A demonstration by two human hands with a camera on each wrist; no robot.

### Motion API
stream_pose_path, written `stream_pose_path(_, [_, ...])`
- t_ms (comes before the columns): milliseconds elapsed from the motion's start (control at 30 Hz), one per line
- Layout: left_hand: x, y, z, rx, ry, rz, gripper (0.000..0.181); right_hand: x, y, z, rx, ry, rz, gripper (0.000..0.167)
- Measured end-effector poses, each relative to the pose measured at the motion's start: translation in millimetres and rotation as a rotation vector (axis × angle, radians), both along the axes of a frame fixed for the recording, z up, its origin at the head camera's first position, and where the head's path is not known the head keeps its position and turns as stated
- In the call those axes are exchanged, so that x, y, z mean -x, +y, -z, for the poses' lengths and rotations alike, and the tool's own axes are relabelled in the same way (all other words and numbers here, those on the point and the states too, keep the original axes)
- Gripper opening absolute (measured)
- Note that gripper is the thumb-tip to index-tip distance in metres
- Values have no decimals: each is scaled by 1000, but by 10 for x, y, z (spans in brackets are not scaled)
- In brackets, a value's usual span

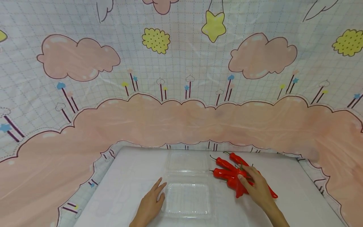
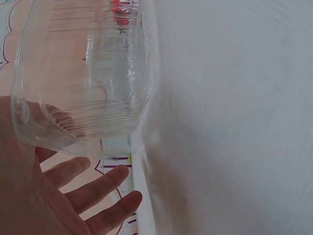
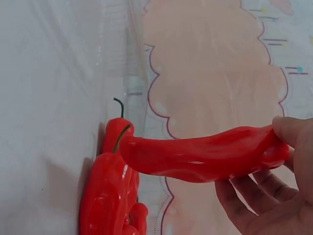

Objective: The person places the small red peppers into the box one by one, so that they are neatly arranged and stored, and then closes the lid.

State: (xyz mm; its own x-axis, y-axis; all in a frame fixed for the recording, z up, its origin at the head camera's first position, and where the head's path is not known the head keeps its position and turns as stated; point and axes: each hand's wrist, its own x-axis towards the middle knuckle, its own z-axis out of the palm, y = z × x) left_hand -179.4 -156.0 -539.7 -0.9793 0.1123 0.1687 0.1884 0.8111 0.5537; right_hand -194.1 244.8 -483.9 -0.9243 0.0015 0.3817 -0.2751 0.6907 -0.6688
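My right hand (image 1: 259, 187) pinches a red pepper (image 3: 205, 154) near one end, thumb on one side and fingers on the other. The pepper is held above a pile of several red peppers (image 1: 224, 173) with green stems, right of the container. A clear plastic clamshell container (image 1: 187, 198) lies unfolded, its lid (image 1: 187, 162) toward the back. At the container's left edge is my left hand (image 1: 150, 201), fingers extended. In the left wrist view, the thumb side of that hand shows through the plastic wall (image 2: 68, 132); three fingers spread out below it.
The container and peppers are on a white tabletop (image 1: 127, 170). Behind it hangs a cloth (image 1: 175, 123) printed with pink clouds and stars, which also runs down past the table's left and right edges.
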Motion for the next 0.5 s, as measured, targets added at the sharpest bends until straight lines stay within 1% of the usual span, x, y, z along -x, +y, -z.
stream_pose_path(233, [2,3,-16,-11,-17,-2,40,-1,-76,-63,4,-6,0,45])
stream_pose_path(500, [0,3,-15,-23,-33,-6,40,-38,-194,-130,69,-6,-16,44])
